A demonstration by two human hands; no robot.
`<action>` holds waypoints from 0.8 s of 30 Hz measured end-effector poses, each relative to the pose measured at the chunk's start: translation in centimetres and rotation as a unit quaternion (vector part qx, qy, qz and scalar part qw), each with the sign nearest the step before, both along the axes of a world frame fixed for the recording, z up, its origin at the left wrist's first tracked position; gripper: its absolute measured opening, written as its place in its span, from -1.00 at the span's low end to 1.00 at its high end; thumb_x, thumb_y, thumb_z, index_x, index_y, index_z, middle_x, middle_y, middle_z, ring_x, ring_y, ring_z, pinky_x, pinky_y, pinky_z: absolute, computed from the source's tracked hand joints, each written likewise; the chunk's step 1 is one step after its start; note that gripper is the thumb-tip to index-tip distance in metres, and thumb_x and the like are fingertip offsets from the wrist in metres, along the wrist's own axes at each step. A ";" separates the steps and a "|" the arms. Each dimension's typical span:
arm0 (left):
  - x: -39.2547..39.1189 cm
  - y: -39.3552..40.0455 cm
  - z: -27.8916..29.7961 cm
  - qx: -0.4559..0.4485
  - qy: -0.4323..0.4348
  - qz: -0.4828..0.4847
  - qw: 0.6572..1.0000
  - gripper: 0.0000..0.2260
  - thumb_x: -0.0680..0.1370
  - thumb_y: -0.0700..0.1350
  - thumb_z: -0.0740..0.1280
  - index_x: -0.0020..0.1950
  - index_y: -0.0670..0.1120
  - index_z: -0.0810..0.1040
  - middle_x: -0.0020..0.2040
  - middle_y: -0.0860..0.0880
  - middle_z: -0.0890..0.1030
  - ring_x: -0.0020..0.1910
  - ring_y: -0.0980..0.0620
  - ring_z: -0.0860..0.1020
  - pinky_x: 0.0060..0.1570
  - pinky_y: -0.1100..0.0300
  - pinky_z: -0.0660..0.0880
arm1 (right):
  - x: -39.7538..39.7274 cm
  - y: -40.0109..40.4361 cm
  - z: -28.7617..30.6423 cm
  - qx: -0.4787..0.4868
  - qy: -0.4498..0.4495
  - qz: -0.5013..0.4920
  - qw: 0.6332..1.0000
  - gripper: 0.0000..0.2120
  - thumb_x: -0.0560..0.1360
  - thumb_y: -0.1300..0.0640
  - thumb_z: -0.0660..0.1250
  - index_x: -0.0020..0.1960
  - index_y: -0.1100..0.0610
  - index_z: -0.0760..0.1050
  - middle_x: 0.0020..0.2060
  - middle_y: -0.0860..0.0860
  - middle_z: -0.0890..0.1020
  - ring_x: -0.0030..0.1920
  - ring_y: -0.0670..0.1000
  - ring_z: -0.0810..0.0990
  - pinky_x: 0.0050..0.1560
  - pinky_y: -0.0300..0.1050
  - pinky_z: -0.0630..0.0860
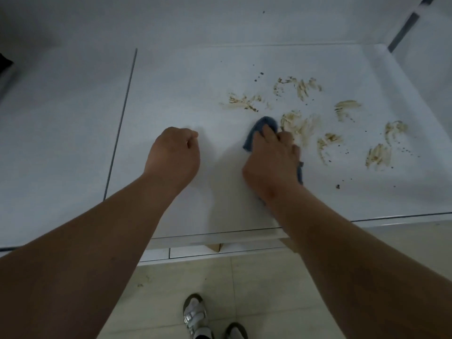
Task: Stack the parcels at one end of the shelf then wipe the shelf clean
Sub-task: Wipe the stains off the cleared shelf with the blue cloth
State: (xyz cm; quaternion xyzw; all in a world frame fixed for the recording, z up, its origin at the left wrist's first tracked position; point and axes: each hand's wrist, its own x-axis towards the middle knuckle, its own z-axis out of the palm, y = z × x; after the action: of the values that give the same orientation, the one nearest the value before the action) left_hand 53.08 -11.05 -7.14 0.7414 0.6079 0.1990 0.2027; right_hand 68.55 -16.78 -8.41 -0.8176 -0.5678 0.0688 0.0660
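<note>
Both bare arms reached forward from the bottom of the view over the white shelf [186, 94]. The right hand [271, 162] was palm-down on the shelf, fingers curled around a bunched blue cloth [263, 126], pressing it onto the surface; cloth stuck out past the fingertips at the far side and a strip showed by the wrist. The left hand [173, 155] sat to its left, well apart, fingers curled into a loose fist holding nothing, knuckles up; whether it touched the shelf could not be told. Brown smears [303, 128] and dark specks covered the right half of the shelf, the nearest smear just beside the cloth's right edge. The left part of the shelf looked unmarked. No parcels in view. Below the shelf's front edge, a tiled floor [256, 289] and two grey shoes [195, 314] showed.
</note>
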 end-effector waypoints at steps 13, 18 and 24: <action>0.1 5.7 -0.2 0.011 -0.007 -0.014 1.000 -0.68 0.60 -0.12 0.15 0.31 -0.04 0.54 0.29 -0.06 0.52 0.27 -0.05 0.48 0.19 0.18 0.39 | 3.1 7.5 -0.1 -0.018 -0.065 0.058 0.996 -0.44 0.50 0.19 0.10 0.50 -0.01 0.25 0.54 -0.05 0.20 0.43 0.13 0.17 0.32 0.10 0.17; 0.2 7.5 -0.5 -0.007 -0.027 -0.024 0.999 -0.69 0.58 -0.16 0.15 0.25 -0.03 0.57 0.25 -0.03 0.55 0.21 -0.03 0.51 0.21 0.12 0.46 | 0.7 8.2 -0.2 0.012 -0.032 -0.037 0.999 -0.62 0.47 0.24 0.08 0.26 0.13 0.43 0.34 0.03 0.40 0.33 0.20 0.23 0.26 0.13 0.21; 0.8 9.5 -0.5 0.004 -0.032 -0.027 0.999 -0.70 0.57 -0.16 0.18 0.26 -0.04 0.55 0.23 -0.02 0.57 0.19 -0.01 0.51 0.11 0.21 0.42 | -2.9 10.0 -0.5 0.066 -0.030 0.149 0.986 -0.56 0.49 0.20 0.14 0.35 0.01 0.41 0.41 -0.08 0.36 0.34 0.14 0.26 0.15 0.02 0.21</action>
State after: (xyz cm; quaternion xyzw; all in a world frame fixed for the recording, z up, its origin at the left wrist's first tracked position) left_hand 53.92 -1.60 -7.60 0.7518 0.5798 0.2196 0.2245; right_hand 65.62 -6.82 -8.95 -0.7196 -0.6881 0.0159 0.0917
